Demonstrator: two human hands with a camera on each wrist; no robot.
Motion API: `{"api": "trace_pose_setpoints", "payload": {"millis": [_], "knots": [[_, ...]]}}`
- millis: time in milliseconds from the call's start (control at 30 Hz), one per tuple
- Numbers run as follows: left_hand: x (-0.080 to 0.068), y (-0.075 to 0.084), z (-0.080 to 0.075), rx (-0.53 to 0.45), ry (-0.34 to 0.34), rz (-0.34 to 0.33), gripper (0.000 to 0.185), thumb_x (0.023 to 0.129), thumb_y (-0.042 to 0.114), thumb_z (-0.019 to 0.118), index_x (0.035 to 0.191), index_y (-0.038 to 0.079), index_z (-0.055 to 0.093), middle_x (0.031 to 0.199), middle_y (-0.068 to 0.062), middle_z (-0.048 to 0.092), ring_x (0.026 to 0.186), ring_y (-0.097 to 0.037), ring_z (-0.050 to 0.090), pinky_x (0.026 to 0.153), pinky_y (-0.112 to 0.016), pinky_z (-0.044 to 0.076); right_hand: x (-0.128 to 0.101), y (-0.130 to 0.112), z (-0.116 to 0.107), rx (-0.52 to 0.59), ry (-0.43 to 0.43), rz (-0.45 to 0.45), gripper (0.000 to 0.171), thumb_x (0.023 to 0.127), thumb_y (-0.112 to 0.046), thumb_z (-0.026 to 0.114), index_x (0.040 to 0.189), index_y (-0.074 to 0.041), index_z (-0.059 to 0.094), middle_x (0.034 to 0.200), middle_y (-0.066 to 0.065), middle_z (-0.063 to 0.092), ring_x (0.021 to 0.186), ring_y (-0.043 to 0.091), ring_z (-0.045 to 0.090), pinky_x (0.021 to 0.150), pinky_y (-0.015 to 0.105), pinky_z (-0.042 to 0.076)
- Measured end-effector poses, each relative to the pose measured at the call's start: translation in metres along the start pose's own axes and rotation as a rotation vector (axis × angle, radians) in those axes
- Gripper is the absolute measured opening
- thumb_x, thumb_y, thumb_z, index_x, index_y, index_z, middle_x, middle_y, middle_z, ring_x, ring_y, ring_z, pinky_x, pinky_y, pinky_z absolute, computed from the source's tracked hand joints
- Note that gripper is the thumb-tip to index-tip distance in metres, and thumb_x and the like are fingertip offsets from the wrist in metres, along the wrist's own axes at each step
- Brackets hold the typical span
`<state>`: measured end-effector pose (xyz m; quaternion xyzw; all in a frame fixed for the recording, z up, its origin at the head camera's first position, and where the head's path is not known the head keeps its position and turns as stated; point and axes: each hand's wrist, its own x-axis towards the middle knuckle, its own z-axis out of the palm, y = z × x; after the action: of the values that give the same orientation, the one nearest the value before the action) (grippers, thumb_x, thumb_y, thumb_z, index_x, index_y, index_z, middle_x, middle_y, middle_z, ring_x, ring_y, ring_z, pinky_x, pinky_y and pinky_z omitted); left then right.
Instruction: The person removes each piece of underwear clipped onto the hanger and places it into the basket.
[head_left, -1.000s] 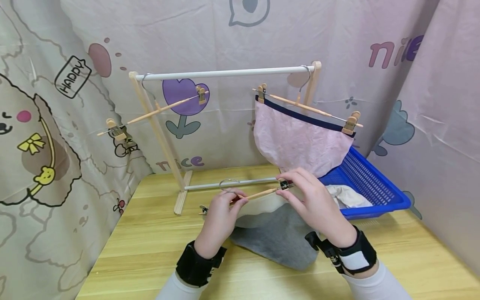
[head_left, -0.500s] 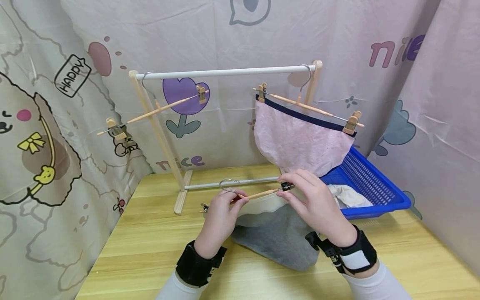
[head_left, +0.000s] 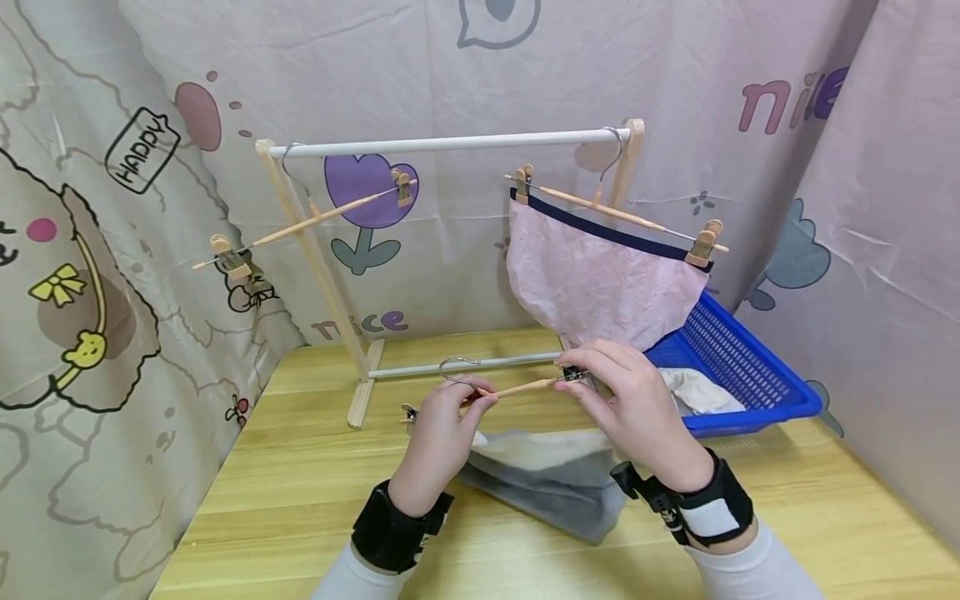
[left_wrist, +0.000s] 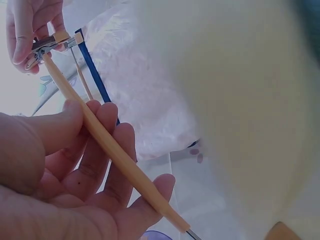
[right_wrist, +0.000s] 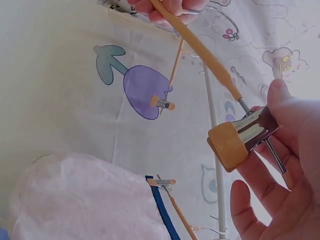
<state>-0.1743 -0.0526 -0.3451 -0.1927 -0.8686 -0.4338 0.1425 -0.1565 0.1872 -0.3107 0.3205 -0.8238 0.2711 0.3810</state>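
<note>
My left hand (head_left: 442, 433) grips the middle of a wooden clip hanger (head_left: 527, 387), thumb and fingers around the bar (left_wrist: 117, 155). With thumb and fingers, my right hand (head_left: 637, 408) pinches the metal clip (right_wrist: 250, 132) at the hanger's right end. No cloth shows between that clip's wooden pads (right_wrist: 227, 147). Below the hanger sags a grey garment (head_left: 555, 492) with a cream waistband (head_left: 555, 450), its left part hidden behind my left hand. The other clip (head_left: 408, 414) sticks out past that hand; blurred cream cloth (left_wrist: 245, 100) fills the left wrist view's right side.
A small rack (head_left: 450, 145) stands behind, holding a bare clip hanger (head_left: 315, 221) on the left and a pink garment (head_left: 600, 275) clipped to another on the right. At right, a blue basket (head_left: 750, 367) contains white cloth (head_left: 701, 392). A patterned curtain surrounds the wooden table (head_left: 255, 517).
The garment's cream waistband has dropped away from the hanger's right end, and the grey cloth has sagged into folds. Both hands stay nearly in place.
</note>
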Motion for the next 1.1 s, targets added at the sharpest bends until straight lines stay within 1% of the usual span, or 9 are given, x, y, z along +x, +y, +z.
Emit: {"api": "trace_pose_setpoints", "payload": {"millis": [200,400,600,800,900,933,967,1033,1100], "knots": [[0.0,0.0,0.0,-0.019,-0.009,0.002,0.008,0.098,0.014,0.069,0.1,0.009,0.075,0.1,-0.004,0.071,0.095,-0.021,0.065,0.084,-0.04,0.055,-0.001,0.001,-0.001,-0.021,-0.006,-0.001,0.031,0.101,-0.042,0.062,0.11,-0.014,0.074,0.097,-0.004,0.071,0.085,0.014,0.059,0.081,0.033,0.042],[-0.001,0.001,0.0,-0.02,-0.012,-0.008,0.008,0.098,0.014,0.069,0.1,0.009,0.075,0.101,-0.005,0.071,0.096,-0.022,0.065,0.085,-0.04,0.056,0.0,-0.001,-0.002,-0.056,-0.054,0.013,0.023,0.097,-0.027,0.073,0.115,-0.014,0.071,0.094,-0.006,0.064,0.077,0.007,0.046,0.076,0.031,0.038],[-0.001,0.001,0.001,-0.013,-0.008,-0.006,0.008,0.098,0.014,0.069,0.101,0.009,0.075,0.099,-0.004,0.071,0.094,-0.021,0.064,0.082,-0.035,0.054,0.001,-0.003,-0.003,-0.053,-0.075,0.038,0.029,0.09,-0.012,0.08,0.117,-0.012,0.069,0.09,-0.005,0.059,0.074,0.006,0.042,0.068,0.025,0.036],[-0.001,0.001,0.001,-0.002,-0.015,-0.008,0.009,0.099,0.014,0.068,0.102,0.009,0.074,0.099,-0.004,0.07,0.094,-0.02,0.063,0.08,-0.032,0.052,0.001,-0.005,-0.002,-0.08,-0.077,0.066,0.036,0.086,-0.009,0.082,0.12,-0.011,0.069,0.092,-0.004,0.061,0.073,0.006,0.042,0.067,0.027,0.037],[-0.001,0.001,0.001,-0.001,-0.02,-0.008,0.009,0.1,0.014,0.067,0.103,0.008,0.074,0.099,-0.004,0.07,0.093,-0.02,0.063,0.08,-0.032,0.051,0.0,-0.007,-0.001,-0.101,-0.06,0.067,0.04,0.088,-0.013,0.082,0.126,-0.009,0.068,0.103,0.002,0.067,0.084,0.013,0.055,0.078,0.034,0.045],[-0.001,0.001,0.001,-0.001,-0.021,-0.009,0.009,0.1,0.014,0.067,0.102,0.008,0.074,0.099,-0.004,0.07,0.093,-0.02,0.062,0.079,-0.031,0.051,0.001,-0.008,-0.001,-0.105,-0.049,0.061,0.041,0.089,-0.015,0.081,0.127,-0.009,0.068,0.108,0.004,0.068,0.091,0.017,0.059,0.083,0.038,0.045],[-0.001,0.001,0.002,-0.003,-0.023,-0.009,0.009,0.1,0.014,0.067,0.102,0.008,0.074,0.099,-0.004,0.07,0.093,-0.02,0.062,0.079,-0.031,0.051,0.0,-0.008,0.0,-0.111,-0.034,0.05,0.04,0.093,-0.022,0.078,0.128,-0.009,0.067,0.114,0.007,0.069,0.1,0.022,0.061,0.089,0.043,0.044],[-0.001,0.001,0.002,-0.002,-0.026,-0.008,0.009,0.1,0.014,0.067,0.102,0.008,0.074,0.099,-0.004,0.07,0.092,-0.019,0.062,0.079,-0.031,0.051,0.0,-0.011,0.001,-0.115,-0.004,0.014,0.04,0.099,-0.034,0.07,0.129,-0.007,0.067,0.127,0.011,0.067,0.119,0.031,0.058,0.099,0.051,0.039],[-0.001,0.001,0.002,0.001,-0.03,-0.003,0.009,0.099,0.014,0.067,0.102,0.008,0.073,0.099,-0.004,0.07,0.091,-0.018,0.062,0.078,-0.029,0.05,0.0,-0.014,0.004,-0.114,0.028,-0.033,0.043,0.105,-0.042,0.059,0.127,-0.006,0.068,0.13,0.013,0.065,0.125,0.036,0.054,0.1,0.053,0.035]]}}
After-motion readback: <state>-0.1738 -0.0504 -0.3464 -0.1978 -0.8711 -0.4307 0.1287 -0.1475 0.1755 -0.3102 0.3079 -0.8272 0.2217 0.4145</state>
